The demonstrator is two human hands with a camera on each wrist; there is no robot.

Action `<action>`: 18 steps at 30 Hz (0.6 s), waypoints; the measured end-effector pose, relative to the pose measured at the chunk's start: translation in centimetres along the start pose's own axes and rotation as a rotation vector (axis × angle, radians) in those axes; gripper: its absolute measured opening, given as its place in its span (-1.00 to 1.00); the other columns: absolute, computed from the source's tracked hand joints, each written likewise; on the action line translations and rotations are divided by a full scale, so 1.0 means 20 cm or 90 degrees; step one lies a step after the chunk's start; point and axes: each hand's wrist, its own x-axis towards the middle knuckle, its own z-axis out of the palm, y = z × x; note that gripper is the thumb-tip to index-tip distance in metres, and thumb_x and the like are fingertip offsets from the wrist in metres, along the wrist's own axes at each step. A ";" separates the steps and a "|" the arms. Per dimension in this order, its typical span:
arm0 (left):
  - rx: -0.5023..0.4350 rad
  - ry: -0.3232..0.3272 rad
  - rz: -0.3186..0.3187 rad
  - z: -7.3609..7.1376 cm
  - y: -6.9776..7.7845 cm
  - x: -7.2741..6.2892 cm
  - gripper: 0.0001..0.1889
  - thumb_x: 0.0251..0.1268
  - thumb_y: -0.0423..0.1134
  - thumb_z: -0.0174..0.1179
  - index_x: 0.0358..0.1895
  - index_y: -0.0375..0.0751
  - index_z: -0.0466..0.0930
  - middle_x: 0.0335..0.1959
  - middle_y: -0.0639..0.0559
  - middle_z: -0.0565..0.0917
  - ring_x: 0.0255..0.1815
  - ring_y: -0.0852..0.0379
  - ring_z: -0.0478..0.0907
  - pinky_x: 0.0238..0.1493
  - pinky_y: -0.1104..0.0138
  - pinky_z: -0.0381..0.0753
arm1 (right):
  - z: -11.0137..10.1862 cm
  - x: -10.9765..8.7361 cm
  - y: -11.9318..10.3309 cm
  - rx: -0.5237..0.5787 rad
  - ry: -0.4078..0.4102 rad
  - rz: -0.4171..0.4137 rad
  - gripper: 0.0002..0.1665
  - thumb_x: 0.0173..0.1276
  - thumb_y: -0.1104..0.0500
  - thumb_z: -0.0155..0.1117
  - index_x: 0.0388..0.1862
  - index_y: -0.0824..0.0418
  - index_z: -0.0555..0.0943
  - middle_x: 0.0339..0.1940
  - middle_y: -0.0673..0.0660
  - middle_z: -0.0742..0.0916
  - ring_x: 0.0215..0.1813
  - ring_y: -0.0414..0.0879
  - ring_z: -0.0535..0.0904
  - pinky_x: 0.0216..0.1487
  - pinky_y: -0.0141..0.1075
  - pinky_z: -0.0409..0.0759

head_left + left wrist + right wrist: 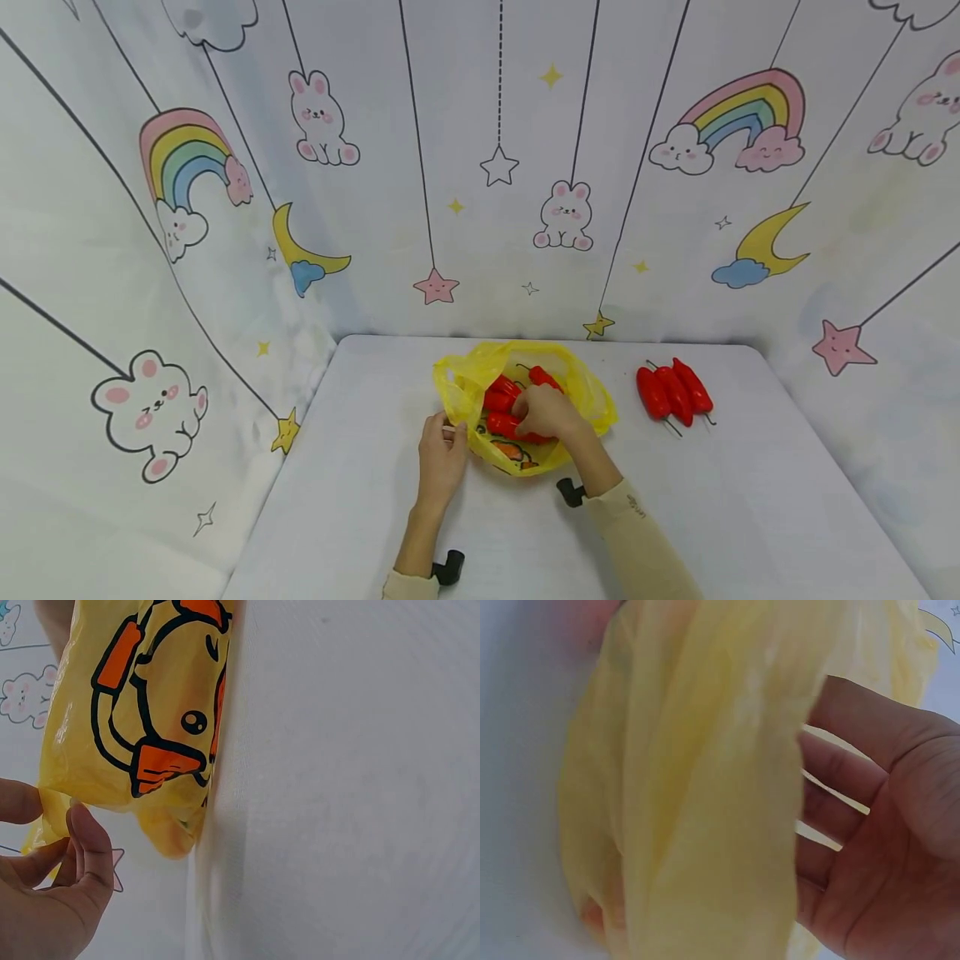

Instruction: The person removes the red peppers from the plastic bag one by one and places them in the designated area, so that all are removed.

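A yellow plastic bag (592,392) lies with its mouth spread open, several red peppers (501,425) inside. At the bag's left edge my left hand (442,454) pinches the plastic between thumb and fingers; the left wrist view shows this left hand (67,877) below the bag's (112,765) orange-and-black cartoon print. My right hand (551,412) reaches into the mouth, thumb and fingers bent round a red pepper. Seen from the right wrist, the right hand's (900,817) fingertips are hidden behind the yellow film (705,787).
Three more red peppers (675,392) lie side by side on the white table (750,500), right of the bag. Behind and beside the table hang pale sheets (465,100) printed with rabbits, rainbows and stars.
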 end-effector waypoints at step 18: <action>-0.003 -0.002 0.004 0.00 -0.01 0.00 -0.70 0.49 -0.30 0.26 0.19 -0.30 0.58 -0.09 -0.03 0.57 -0.24 0.16 0.57 -0.23 0.35 0.64 | 0.08 0.02 0.01 -0.051 0.009 0.013 -0.54 0.04 0.13 0.74 -0.04 0.07 0.80 -0.14 -0.03 0.77 -0.04 -0.05 0.58 0.17 0.03 0.64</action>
